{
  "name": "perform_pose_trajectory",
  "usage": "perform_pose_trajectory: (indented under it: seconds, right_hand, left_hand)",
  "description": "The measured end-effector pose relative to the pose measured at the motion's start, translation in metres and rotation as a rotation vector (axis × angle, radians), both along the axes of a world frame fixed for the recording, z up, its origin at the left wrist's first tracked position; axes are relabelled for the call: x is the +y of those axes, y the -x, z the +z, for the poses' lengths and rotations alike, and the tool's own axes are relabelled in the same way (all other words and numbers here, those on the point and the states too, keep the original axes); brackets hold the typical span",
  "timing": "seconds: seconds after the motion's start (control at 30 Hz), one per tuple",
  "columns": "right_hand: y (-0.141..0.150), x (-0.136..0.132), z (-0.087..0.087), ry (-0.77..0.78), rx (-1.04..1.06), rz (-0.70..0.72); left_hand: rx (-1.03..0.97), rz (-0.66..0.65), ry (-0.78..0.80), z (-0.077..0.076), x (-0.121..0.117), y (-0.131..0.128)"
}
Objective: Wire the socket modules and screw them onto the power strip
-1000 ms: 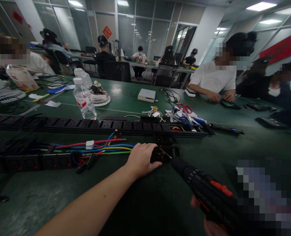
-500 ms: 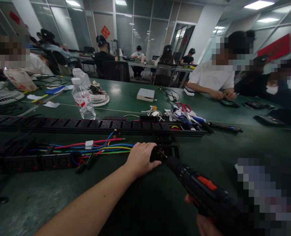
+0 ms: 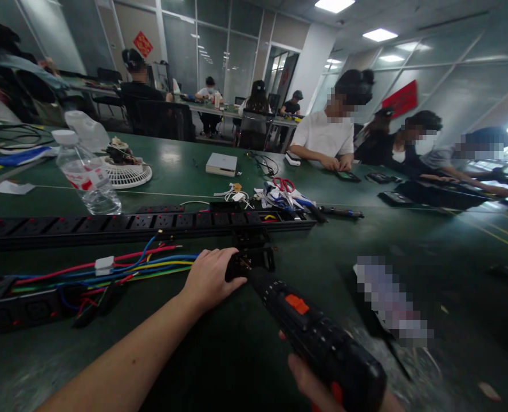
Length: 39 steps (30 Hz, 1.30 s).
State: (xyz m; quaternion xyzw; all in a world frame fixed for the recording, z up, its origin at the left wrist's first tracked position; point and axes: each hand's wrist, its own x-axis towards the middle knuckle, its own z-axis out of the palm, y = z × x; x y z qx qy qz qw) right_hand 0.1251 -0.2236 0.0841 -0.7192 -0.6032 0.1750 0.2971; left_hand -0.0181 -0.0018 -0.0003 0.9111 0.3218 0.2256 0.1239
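- Now, my left fingers (image 3: 221,256) clamp the black housing (image 3: 236,266) on the worktop (image 3: 168,155)!
- My right fingers (image 3: 304,371) wrap the drill (image 3: 309,323), nose just beside that housing.

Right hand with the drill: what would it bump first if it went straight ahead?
The drill in the right hand would probably meet the black part in the left hand first; they may be touching, but depth is unclear.
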Motion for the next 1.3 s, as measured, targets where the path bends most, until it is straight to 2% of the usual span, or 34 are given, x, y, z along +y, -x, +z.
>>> perform_pose_trajectory:
  seconds: [0.13, 0.23, 0.43, 0.63, 0.8, 0.93, 1.07, 1.3]
  right_hand:
    - [0.003, 0.013, 0.015, -0.073, -0.087, 0.103]
    - [0.003, 0.016, 0.02, -0.071, -0.07, 0.165]
    - [0.009, 0.02, 0.026, 0.01, 0.079, 0.03]
    - [0.006, 0.027, 0.024, 0.12, 0.14, 0.112]
    - [0.004, 0.02, 0.024, 0.127, 0.171, -0.061]
    - [0.002, 0.024, 0.031, 0.184, 0.19, 0.039]
    - [0.004, 0.032, 0.037, 0.176, 0.06, 0.125]
    - [0.009, 0.035, 0.038, 0.167, -0.019, 0.124]
  left_hand:
    - [-0.003, 0.007, -0.008, -0.001, -0.001, 0.0]
    - [-0.006, 0.004, 0.0, 0.0, -0.002, -0.001]
    - [-0.012, 0.015, 0.002, 0.001, -0.002, -0.001]
    - [-0.005, 0.013, 0.018, 0.003, -0.001, 0.0]
    - [0.006, 0.01, 0.016, 0.003, -0.001, 0.0]
    - [0.006, -0.003, 0.005, 0.004, -0.001, 0.001]
    - [0.01, -0.013, -0.011, 0.003, -0.001, 0.002]
    - [0.0, -0.032, 0.006, 0.006, -0.001, 0.003]
